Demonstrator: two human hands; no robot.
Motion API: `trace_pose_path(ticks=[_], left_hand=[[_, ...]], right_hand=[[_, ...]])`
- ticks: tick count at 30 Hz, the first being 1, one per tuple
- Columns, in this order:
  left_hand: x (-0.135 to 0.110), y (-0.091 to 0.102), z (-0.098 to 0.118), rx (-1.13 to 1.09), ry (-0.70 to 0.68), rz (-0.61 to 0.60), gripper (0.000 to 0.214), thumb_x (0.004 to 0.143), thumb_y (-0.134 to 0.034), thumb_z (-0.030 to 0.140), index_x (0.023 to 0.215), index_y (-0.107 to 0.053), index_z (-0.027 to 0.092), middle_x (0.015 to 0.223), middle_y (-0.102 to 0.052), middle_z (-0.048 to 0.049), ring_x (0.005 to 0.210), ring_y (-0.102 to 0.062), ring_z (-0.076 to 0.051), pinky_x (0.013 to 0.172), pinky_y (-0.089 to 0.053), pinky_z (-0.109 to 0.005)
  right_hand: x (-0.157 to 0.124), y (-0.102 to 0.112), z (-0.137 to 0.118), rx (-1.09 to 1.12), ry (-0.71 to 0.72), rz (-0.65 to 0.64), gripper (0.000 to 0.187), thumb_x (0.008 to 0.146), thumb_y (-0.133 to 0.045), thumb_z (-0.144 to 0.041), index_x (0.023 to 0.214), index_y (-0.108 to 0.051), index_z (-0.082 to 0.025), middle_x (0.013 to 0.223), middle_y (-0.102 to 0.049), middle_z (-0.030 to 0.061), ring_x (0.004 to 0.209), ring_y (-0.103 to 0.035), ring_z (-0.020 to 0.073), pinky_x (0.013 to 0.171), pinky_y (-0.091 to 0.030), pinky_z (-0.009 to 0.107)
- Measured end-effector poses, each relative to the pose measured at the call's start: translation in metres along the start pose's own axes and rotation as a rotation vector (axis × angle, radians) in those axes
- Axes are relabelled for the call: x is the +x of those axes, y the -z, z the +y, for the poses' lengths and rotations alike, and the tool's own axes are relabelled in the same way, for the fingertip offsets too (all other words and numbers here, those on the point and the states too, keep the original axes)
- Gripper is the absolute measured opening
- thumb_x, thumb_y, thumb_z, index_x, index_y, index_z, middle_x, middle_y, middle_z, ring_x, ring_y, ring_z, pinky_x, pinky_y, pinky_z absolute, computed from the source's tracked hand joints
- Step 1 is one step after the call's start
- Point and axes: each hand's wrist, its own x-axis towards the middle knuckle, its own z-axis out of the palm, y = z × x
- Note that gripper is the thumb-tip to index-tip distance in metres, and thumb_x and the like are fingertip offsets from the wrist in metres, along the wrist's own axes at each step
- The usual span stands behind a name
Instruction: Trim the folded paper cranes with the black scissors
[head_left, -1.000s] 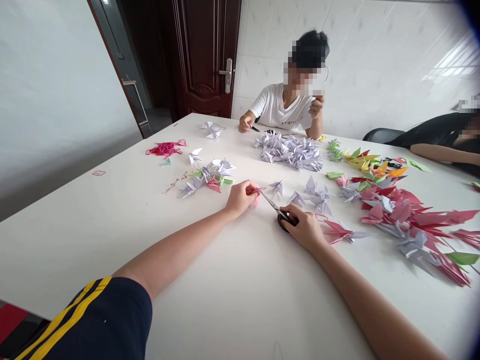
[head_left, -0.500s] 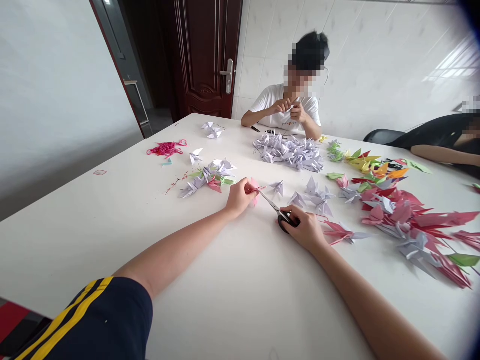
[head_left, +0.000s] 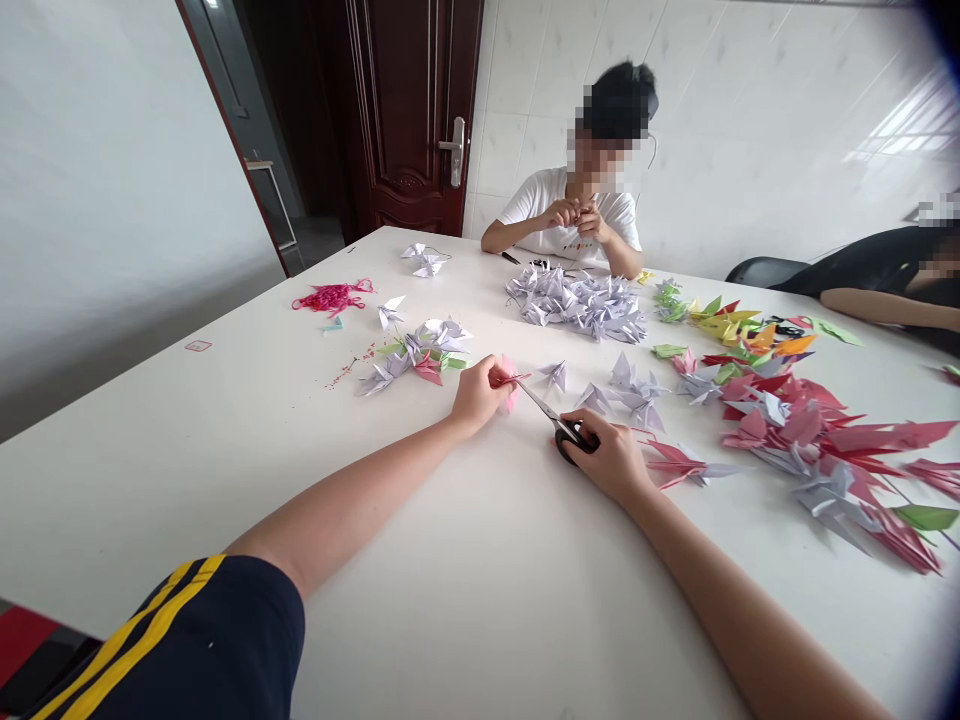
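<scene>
Near the middle of the table, my left hand (head_left: pixel 477 394) pinches a pink folded paper crane (head_left: pixel 511 392), partly hidden behind my fingers. My right hand (head_left: pixel 609 452) is closed round the black handles of a pair of scissors (head_left: pixel 553 412). The blades point up and left, and their tips reach the pink paper and a thin red strand at my left fingertips. Whether the tips touch it I cannot tell. Several white paper cranes (head_left: pixel 637 392) lie just beyond my right hand. A red and white crane (head_left: pixel 694 466) rests right of that hand.
Tangled magenta string (head_left: pixel 334 297) lies at the far left, with a mixed bunch of cranes (head_left: pixel 417 352) nearer. A white crane pile (head_left: pixel 577 303) sits before a person in a white shirt (head_left: pixel 564 215). Red and multicoloured cranes (head_left: pixel 806 425) spread along the right. Another person's arm (head_left: pixel 889 308) rests there.
The scissor handles look slightly closer together than before. My hands keep almost the same places. The person across has shifted their fingers a little.
</scene>
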Motion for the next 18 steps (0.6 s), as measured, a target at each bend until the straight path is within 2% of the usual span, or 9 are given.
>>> trace_pose_path(ticks=[6,11,14,18], left_hand=[[0.0,0.0,0.002,-0.004,0.014,-0.005,0.016,0.075,-0.071,0.016,0.073,-0.055,0.019,0.076,-0.069,-0.0001,0.075,-0.066,-0.015,0.072,-0.05,-0.027],[0.006,0.003,0.001,0.002,0.078,0.076,0.014,0.075,-0.071,0.018,0.072,-0.057,0.019,0.078,-0.068,-0.0005,0.076,-0.065,-0.015,0.072,-0.049,-0.026],[0.01,0.004,-0.001,-0.03,0.099,0.086,0.013,0.075,-0.07,0.017,0.07,-0.057,0.02,0.079,-0.068,-0.0008,0.077,-0.065,-0.016,0.07,-0.049,-0.025],[0.012,0.003,-0.007,-0.123,0.134,0.061,0.016,0.08,-0.066,0.022,0.069,-0.054,0.02,0.075,-0.064,-0.001,0.076,-0.064,-0.015,0.066,-0.051,-0.025]], right_hand=[[0.001,0.0,0.002,0.018,-0.029,-0.006,0.031,0.075,-0.061,-0.039,0.101,-0.071,-0.025,0.064,-0.059,-0.0016,0.055,-0.051,0.0158,0.054,-0.037,0.027],[0.001,0.001,0.003,0.069,-0.039,0.084,0.031,0.076,-0.064,-0.043,0.1,-0.071,-0.024,0.062,-0.054,-0.003,0.054,-0.048,0.0144,0.056,-0.039,0.027],[0.002,0.002,0.003,0.086,-0.053,0.121,0.03,0.076,-0.066,-0.043,0.099,-0.071,-0.024,0.063,-0.054,-0.003,0.054,-0.049,0.0142,0.055,-0.039,0.027],[0.004,0.002,0.003,0.097,-0.067,0.078,0.032,0.075,-0.068,-0.04,0.102,-0.07,-0.024,0.068,-0.059,-0.002,0.059,-0.055,0.0155,0.059,-0.043,0.028]])
